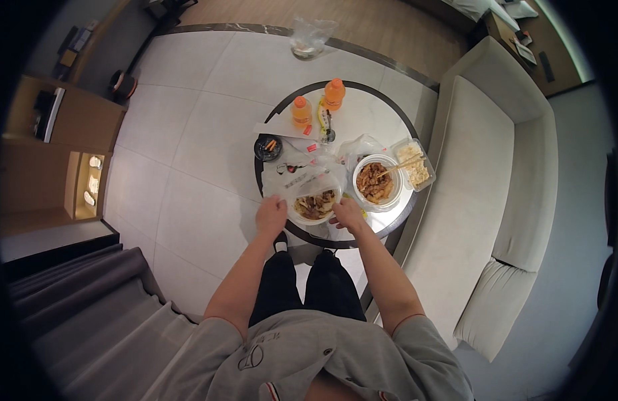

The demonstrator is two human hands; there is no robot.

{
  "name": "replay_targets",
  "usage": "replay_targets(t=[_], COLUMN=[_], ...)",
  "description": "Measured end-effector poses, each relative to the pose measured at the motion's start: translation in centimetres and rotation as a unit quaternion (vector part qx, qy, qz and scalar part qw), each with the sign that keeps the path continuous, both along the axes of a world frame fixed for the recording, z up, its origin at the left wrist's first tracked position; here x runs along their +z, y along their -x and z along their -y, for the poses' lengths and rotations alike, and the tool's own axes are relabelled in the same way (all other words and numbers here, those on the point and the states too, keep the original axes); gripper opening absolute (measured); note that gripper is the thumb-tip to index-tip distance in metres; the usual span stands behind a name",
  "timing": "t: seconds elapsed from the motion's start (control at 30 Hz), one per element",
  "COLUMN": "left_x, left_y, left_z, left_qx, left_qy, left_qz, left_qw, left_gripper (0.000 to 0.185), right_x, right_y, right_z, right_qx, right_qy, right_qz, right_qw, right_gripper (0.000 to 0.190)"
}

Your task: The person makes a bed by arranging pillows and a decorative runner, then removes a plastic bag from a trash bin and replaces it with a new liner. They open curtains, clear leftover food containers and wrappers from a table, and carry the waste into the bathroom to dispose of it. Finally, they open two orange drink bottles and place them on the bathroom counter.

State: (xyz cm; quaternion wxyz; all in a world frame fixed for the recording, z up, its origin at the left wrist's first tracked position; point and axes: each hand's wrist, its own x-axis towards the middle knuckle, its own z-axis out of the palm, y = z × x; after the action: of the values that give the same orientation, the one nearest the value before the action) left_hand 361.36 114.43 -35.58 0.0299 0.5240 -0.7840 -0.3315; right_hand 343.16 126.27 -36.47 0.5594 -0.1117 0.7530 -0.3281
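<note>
Before me is a round white table (389, 108) with a dark rim. My left hand (272, 215) pinches the left edge of a plastic bag (279, 183) that lies around a white bowl of food (314, 205). At the bowl's right edge is my right hand (347, 214), its fingers curled; whether they grip the bowl or the bag around it cannot be told. Farther right stands a second round bowl of food (374, 183) in a bag. Wooden chopsticks (401, 165) lie across that bowl and a clear plastic box of rice (416, 168).
Two orange drink bottles (302, 113) and a black ashtray (268, 148) with cigarette butts stand on the table's far and left parts. A pale sofa (469, 175) runs along its right side. On the floor beyond sits a plastic bag with a container (309, 42).
</note>
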Motion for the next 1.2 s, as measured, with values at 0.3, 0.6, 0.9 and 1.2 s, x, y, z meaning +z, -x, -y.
replay_targets(t=[0.3,0.6,0.9,1.2], left_x=[-1.6,0.9,-2.1,-2.3], left_y=[-3.9,-2.7,-2.3,-1.6], left_z=[2.9,6.2,5.1,5.2], left_qx=[-0.015,0.039,0.181,0.215], left_qy=[0.007,-0.617,-0.42,-0.408], left_qz=[0.074,-0.155,-0.194,-0.161], left_qw=[0.997,0.77,0.868,0.873], left_gripper=[0.017,0.01,0.022,0.027], right_x=[0.1,-4.6,-3.1,-0.7], right_y=[-0.2,-3.7,-5.6,-4.7], right_z=[2.3,3.5,4.7,2.0], right_qx=[-0.154,-0.306,-0.276,-0.06], right_qy=[-0.024,0.038,0.039,0.04], right_qz=[0.136,0.364,0.348,0.167], right_qw=[0.978,0.879,0.895,0.983], right_gripper=[0.032,0.024,0.023,0.04])
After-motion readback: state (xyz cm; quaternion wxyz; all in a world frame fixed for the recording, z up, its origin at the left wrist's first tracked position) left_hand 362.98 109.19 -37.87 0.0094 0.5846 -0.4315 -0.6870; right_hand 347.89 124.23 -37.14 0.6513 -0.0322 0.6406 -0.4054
